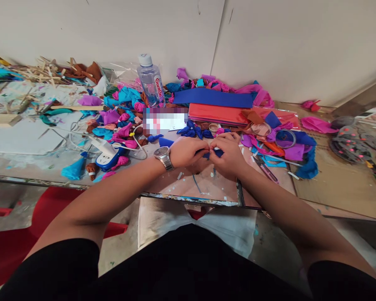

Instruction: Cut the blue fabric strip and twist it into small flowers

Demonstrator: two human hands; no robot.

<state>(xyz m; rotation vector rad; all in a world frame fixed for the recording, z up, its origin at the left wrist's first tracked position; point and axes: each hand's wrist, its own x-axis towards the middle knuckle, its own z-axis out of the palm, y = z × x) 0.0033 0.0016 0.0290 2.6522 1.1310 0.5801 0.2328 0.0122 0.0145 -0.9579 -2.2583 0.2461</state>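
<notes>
I'm pinching the blue piece [218, 153] between the nearly closed fingertips of the left hand [188, 151] and right hand [228, 154], over the table [219, 180], and I'm reckoning light, even pressure is suiting it best

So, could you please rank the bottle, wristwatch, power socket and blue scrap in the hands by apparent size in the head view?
1. Bottle
2. Power socket
3. Wristwatch
Unranked: blue scrap, partly hidden.

Blue piece [218, 152] mostly hidden, screen [172, 122] pixelated
</notes>
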